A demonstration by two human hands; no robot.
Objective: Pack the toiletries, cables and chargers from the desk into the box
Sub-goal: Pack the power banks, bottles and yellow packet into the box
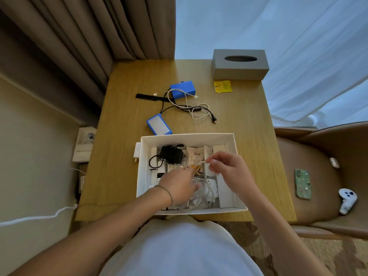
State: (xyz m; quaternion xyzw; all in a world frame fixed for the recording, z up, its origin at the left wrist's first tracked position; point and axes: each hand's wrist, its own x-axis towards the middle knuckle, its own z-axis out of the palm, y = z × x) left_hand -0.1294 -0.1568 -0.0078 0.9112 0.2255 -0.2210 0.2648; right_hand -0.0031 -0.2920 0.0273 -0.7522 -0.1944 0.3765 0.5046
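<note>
I'm looking down at a wooden desk (249,136) by a curtained window. Nearest me the white box (189,137) is sitting at the desk's front edge, both hands working inside it. My left hand (177,186) is lying with loose fingers on a white cable (207,193) coiled in the box; my right hand (229,168) is pinching that cable's end. A black charger (171,155) is lying in the box. Beyond are two blue packs (159,124), tangled cables (191,109), a black comb (151,97) and a grey tissue box (240,64)
</note>
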